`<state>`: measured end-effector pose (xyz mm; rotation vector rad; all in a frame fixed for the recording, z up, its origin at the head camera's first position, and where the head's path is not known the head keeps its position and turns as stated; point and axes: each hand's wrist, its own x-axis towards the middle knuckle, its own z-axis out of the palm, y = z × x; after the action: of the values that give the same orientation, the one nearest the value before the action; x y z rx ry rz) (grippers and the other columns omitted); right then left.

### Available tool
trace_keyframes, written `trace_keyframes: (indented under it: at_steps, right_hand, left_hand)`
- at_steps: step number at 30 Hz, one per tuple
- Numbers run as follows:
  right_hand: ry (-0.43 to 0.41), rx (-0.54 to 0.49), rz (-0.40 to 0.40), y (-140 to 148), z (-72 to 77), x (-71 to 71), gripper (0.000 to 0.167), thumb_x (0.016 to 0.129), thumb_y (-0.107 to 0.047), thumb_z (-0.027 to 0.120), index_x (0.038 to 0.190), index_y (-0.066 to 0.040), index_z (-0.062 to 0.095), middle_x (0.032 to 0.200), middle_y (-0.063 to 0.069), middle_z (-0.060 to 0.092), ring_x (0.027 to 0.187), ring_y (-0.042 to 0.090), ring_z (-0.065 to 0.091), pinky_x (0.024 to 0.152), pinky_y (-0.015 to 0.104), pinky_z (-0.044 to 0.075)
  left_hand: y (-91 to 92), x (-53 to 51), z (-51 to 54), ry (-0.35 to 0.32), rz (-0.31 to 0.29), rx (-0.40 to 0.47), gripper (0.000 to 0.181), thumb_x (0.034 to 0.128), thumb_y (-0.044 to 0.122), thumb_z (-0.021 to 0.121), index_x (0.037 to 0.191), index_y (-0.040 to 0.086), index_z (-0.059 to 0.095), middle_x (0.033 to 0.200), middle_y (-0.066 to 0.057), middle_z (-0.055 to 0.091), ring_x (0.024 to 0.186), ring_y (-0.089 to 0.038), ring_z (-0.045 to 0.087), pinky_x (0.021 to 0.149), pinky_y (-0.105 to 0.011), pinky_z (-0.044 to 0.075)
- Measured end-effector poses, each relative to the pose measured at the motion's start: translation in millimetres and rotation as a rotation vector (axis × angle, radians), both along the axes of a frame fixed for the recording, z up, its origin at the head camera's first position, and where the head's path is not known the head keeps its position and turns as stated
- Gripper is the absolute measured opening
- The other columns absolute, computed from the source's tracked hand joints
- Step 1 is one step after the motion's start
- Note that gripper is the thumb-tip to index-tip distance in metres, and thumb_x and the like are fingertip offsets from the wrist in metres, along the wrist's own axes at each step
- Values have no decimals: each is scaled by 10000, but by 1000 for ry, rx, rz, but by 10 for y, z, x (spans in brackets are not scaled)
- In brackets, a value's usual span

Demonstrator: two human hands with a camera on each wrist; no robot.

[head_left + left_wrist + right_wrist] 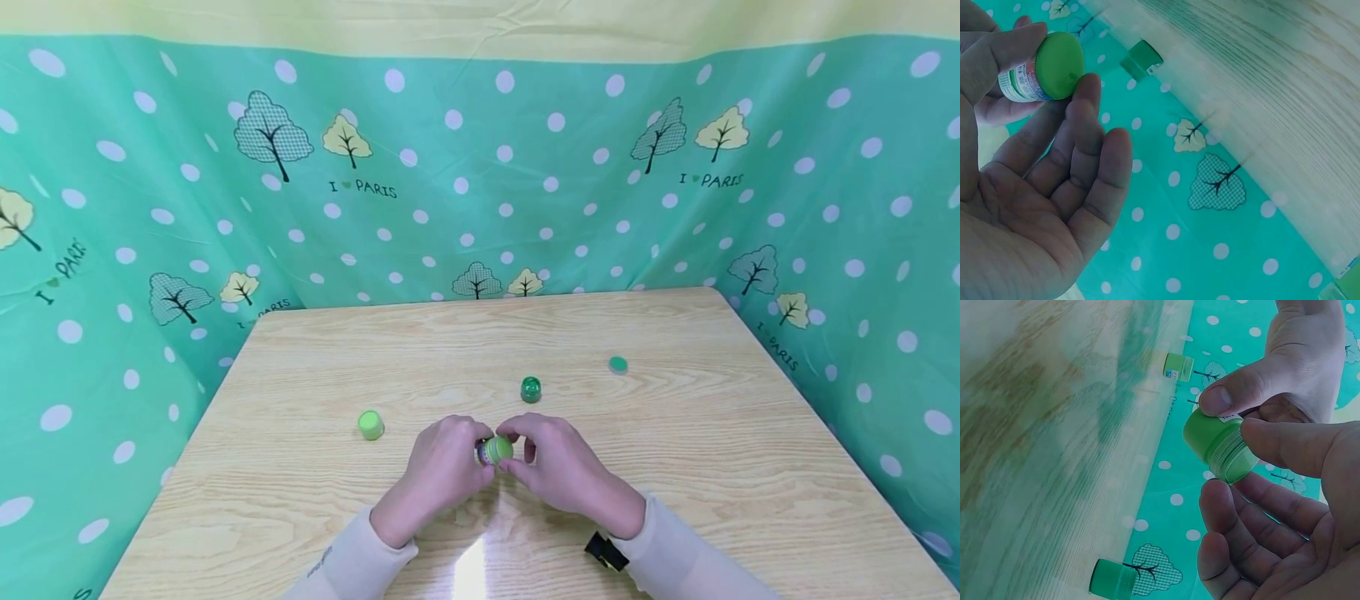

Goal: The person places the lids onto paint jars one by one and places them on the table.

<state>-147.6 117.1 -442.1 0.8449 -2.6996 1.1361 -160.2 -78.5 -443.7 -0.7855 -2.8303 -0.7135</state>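
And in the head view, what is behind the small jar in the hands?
Behind the held jar, on the wooden table, are a dark green container and, farther right, a round green object. Whatever the jar itself covers cannot be seen.

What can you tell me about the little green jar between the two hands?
The jar is small, round and light green, and looks like plastic. One end is plain green; a ridged, see-through-looking band rings the other, and a printed label covers part of the side. It is tilted, held above the table, the left hand gripping its body and the right hand pinching its ridged end. Whether that band is a fully closed lid isn't clear.
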Motion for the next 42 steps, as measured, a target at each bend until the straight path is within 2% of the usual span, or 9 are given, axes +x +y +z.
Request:
trace_keyframes:
  at_steps: [15, 29, 38, 42]
  right_hand:
    - [5, -1, -15, -3, -7, -7, 304, 827, -75, 850, 1111, -89, 743, 1014, -22, 720, 676, 49, 552, 559, 220, 485]
    - [18, -2, -28, 1, -19, -11, 306, 830, -89, 850, 1116, -86, 743, 1004, -20, 716, 681, 124, 600, 548, 214, 483]
    - [-4, 30, -46, -10, -35, -22, 245, 874, -190, 828, 1074, -71, 754, 882, -32, 676, 629, 23, 528, 534, 218, 476]
    - [8, 57, -67, -7, -44, -28, 186, 892, -258, 812, 976, -102, 755, 804, -79, 633, 621, 9, 511, 544, 217, 467]
  left_hand:
    - [-2, -11, 7, -22, 5, 5, 189, 685, 96, 864, 834, 157, 764, 694, 95, 633, 595, -53, 493, 521, -220, 427]
    - [-14, -13, 15, -19, -1, 8, 182, 691, 106, 855, 845, 158, 771, 706, 89, 640, 600, -53, 488, 525, -220, 425]
    - [-13, -19, 7, -13, -6, 6, 164, 688, 99, 852, 785, 178, 747, 670, 92, 621, 576, -52, 470, 502, -213, 417]
    - [-7, -9, 11, -9, -7, 6, 168, 683, 86, 842, 753, 188, 728, 658, 92, 612, 566, -48, 463, 495, -211, 415]
